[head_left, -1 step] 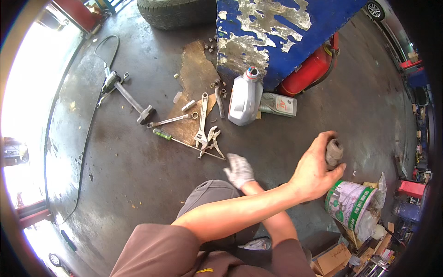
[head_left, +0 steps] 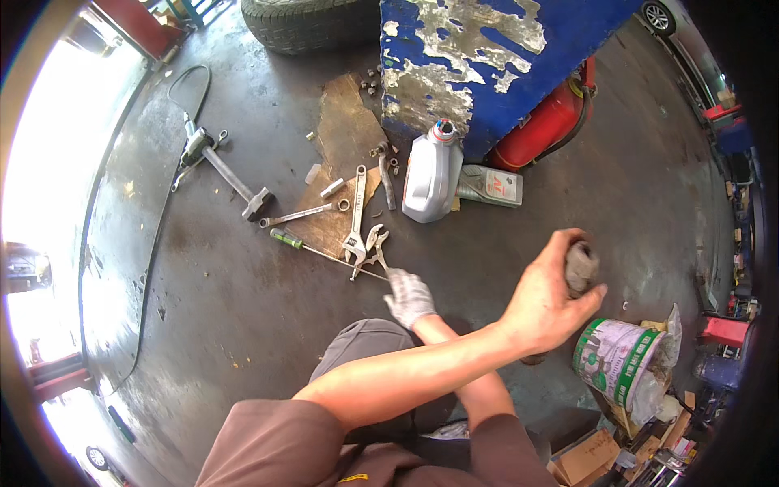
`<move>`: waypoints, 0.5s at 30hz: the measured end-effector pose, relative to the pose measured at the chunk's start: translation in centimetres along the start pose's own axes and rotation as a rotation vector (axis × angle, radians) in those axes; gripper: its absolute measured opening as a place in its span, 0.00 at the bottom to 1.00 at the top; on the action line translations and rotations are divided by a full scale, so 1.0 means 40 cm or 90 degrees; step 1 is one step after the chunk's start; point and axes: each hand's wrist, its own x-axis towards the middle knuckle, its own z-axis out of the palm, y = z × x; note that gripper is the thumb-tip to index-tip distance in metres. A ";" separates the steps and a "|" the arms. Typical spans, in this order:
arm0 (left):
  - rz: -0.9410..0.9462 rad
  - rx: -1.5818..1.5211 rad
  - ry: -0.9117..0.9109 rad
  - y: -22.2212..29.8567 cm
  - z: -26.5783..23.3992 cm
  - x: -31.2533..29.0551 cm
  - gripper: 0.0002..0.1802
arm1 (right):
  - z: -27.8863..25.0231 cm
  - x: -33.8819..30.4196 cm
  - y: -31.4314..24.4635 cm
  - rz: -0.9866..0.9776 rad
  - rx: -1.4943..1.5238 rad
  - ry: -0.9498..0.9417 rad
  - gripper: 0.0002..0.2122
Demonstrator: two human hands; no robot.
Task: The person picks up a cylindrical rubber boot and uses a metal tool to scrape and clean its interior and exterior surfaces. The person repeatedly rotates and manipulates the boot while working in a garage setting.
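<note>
My bare left hand (head_left: 540,296) reaches across over my right arm, its fingers and thumb round a thick grey-brown cylindrical piece (head_left: 582,268) with a dark hollow at its end. The palm hides the rest of it. A small brown rounded bit (head_left: 533,359) shows below that wrist; I cannot tell whether they are joined. My right hand (head_left: 410,298), in a whitish work glove, is low by the floor at the handle ends of the locking pliers (head_left: 376,243), thumb apart from fingers. Beside the pliers lie an adjustable wrench (head_left: 356,219), a green-handled screwdriver (head_left: 287,238) and a ring spanner (head_left: 307,213).
A hammer (head_left: 235,180) and an air tool with hose (head_left: 195,146) lie left. Ahead are a grey oil jug (head_left: 430,183), a second container (head_left: 495,185), a red cylinder (head_left: 540,126), a worn blue panel (head_left: 426,89) and a tyre (head_left: 312,24). A bucket (head_left: 608,357) stands right.
My gloved right hand has moved slightly up and left to the pliers' handle ends. My left hand, still round the cylindrical piece, has shifted a little left.
</note>
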 end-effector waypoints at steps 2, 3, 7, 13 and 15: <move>-0.055 -0.028 0.002 0.007 -0.053 -0.011 0.33 | 0.065 0.086 -0.067 0.010 -0.066 -0.077 0.21; -0.161 -0.077 -0.044 0.005 -0.084 -0.002 0.29 | 0.089 0.124 -0.086 0.051 -0.124 -0.136 0.19; -0.311 -0.363 0.019 -0.003 -0.115 0.020 0.29 | 0.125 0.129 -0.080 0.093 -0.130 -0.220 0.13; -0.378 -0.515 -0.066 -0.063 -0.037 0.081 0.27 | -0.044 -0.131 0.110 0.077 0.001 -0.307 0.17; -0.420 -0.516 -0.100 -0.099 0.009 0.098 0.27 | -0.181 -0.267 0.174 0.099 0.065 -0.327 0.19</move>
